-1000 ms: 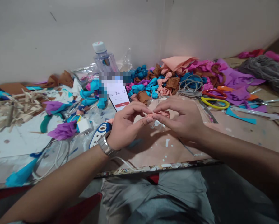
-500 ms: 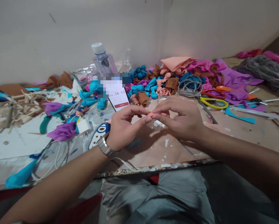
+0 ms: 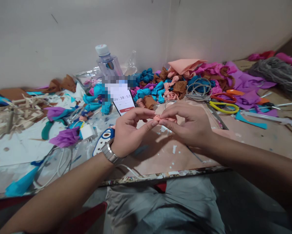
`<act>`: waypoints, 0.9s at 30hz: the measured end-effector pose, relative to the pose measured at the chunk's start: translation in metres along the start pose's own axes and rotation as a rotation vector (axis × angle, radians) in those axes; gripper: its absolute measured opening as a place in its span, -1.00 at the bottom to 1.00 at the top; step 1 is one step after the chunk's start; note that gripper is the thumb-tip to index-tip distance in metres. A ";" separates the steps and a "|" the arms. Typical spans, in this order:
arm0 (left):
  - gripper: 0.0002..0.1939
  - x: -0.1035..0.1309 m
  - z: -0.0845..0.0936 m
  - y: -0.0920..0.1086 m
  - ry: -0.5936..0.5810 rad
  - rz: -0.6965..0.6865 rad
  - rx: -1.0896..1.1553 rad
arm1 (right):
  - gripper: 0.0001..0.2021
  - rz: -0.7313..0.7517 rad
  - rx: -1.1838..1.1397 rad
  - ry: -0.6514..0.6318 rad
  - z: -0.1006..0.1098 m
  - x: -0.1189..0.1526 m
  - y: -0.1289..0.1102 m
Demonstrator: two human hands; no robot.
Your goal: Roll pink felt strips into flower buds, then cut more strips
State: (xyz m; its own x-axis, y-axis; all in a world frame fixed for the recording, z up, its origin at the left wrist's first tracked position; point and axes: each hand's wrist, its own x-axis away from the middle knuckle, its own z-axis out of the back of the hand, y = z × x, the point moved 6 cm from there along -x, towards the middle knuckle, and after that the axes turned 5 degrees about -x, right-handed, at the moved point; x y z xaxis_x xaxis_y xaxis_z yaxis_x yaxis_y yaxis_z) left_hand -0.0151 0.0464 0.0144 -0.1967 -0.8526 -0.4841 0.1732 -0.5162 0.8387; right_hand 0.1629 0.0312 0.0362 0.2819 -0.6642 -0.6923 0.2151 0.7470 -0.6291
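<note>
A small peach crepe-paper rose is pinched between both hands over the table. My left hand, with a metal watch at the wrist, grips its left side between thumb and fingertips. My right hand pinches the right side the same way, and a bit of peach paper shows between its thumb and fingers. The far side of the rose is hidden by the fingers. Just behind my left hand, a phone with a timer on its screen leans upright.
Crumpled paper flowers in several colours heap along the wall. A clear bottle stands behind the phone. Yellow-handled scissors lie right, wood sticks left. A power strip and a white charger sit beside my left wrist.
The hands stay in nearly the same place. Slightly more of the peach rose shows between the fingertips, as the fingers have shifted a little on it.
</note>
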 end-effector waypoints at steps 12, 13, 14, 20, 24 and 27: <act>-0.83 -0.003 0.000 0.005 -0.032 -0.013 -0.074 | -0.94 -0.041 -0.011 0.030 0.001 0.000 0.000; -0.82 -0.003 0.000 0.005 -0.035 -0.012 -0.076 | -0.93 -0.045 -0.008 0.029 0.001 0.000 0.000; -0.81 -0.003 -0.001 0.005 -0.041 -0.015 -0.074 | -0.92 -0.047 -0.004 0.028 0.001 0.000 -0.001; -0.79 -0.003 -0.002 0.006 -0.057 -0.047 -0.065 | -0.91 -0.046 -0.010 0.039 0.001 0.000 0.000; -0.78 -0.003 -0.003 0.007 -0.064 -0.076 -0.047 | -0.90 -0.074 -0.016 0.047 0.002 0.001 0.001; -0.77 -0.003 -0.003 0.006 -0.074 -0.092 -0.028 | -0.87 -0.097 -0.017 0.047 0.002 0.001 0.002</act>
State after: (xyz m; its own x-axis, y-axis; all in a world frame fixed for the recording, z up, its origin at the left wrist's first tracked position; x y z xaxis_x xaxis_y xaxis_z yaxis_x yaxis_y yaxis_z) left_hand -0.0107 0.0453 0.0205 -0.2834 -0.7939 -0.5380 0.1774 -0.5947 0.7842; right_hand 0.1650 0.0320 0.0354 0.2166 -0.7344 -0.6432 0.2235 0.6787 -0.6996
